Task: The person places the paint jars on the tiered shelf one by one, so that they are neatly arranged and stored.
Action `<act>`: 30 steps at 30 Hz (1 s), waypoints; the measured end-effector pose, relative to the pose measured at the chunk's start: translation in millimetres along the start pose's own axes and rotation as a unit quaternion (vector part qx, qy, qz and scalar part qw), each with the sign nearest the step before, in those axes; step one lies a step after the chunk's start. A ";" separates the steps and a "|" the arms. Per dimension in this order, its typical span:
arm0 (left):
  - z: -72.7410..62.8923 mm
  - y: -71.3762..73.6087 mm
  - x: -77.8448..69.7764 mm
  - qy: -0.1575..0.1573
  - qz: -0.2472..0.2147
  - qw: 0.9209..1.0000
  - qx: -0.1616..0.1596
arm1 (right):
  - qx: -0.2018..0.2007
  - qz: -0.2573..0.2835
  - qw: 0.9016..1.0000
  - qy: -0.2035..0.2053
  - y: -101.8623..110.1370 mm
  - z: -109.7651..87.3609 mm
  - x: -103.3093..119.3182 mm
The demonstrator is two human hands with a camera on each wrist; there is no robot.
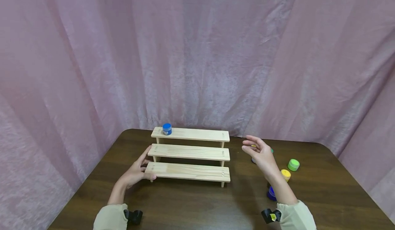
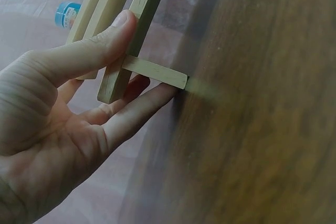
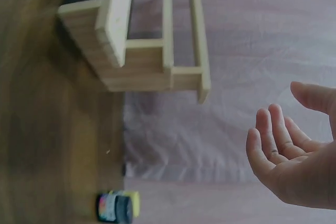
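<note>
A three-step wooden display stand point(image 1: 197, 152) stands on the table. My left hand point(image 1: 134, 173) holds its left end, and in the left wrist view the thumb point(image 2: 118, 30) presses the edge of the lowest board while the fingers reach behind the leg. On the left part of the top step sits a small blue-lidded jar point(image 1: 167, 129), also in the left wrist view. To the right of the stand, my right hand point(image 1: 260, 154) hovers with loosely bent fingers and nothing in them. It partly hides some jars behind it.
Right of the stand, on the brown table point(image 1: 197, 206), are a light green jar point(image 1: 294, 164), a yellow jar point(image 1: 285, 175) and a dark blue jar point(image 1: 271, 193), partly behind the right forearm. A pink curtain point(image 1: 197, 58) hangs behind the table.
</note>
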State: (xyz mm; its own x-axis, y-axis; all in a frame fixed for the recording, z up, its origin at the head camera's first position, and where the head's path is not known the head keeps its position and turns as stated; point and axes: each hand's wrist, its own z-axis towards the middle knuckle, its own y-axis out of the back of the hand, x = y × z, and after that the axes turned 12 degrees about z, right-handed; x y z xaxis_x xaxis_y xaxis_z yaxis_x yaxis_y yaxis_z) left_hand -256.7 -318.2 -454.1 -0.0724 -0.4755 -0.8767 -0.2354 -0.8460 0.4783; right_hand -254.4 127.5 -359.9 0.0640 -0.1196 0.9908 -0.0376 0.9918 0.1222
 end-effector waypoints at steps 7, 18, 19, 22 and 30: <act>0.3 -0.9 1.3 -0.005 0.005 1.000 -0.002 | -0.016 -0.041 0.999 -0.001 17.3 -6.6 -9.5; 2.2 0.0 4.5 0.012 0.006 1.000 -0.006 | -0.023 -0.018 0.999 -0.034 42.5 -19.4 -21.4; 2.3 0.3 4.7 0.011 0.008 1.000 -0.006 | -0.024 -0.018 0.999 -0.039 45.5 -20.8 -23.5; 1.8 0.8 3.8 0.009 0.010 1.000 -0.005 | -0.020 -0.037 0.998 -0.054 56.5 -25.8 -30.4; 1.2 -0.2 1.2 0.013 0.009 1.000 -0.003 | -0.034 -0.051 0.995 -0.080 81.2 -35.9 -47.8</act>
State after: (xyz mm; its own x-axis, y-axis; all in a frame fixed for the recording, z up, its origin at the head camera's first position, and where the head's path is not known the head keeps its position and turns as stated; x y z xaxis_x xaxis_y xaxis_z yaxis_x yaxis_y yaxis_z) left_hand -257.9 -318.3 -455.3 -0.0520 -0.4962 -0.8667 -0.2290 -0.8388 0.4939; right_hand -224.7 215.4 -399.4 -0.0950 -0.2198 0.9709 0.0298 0.9743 0.2235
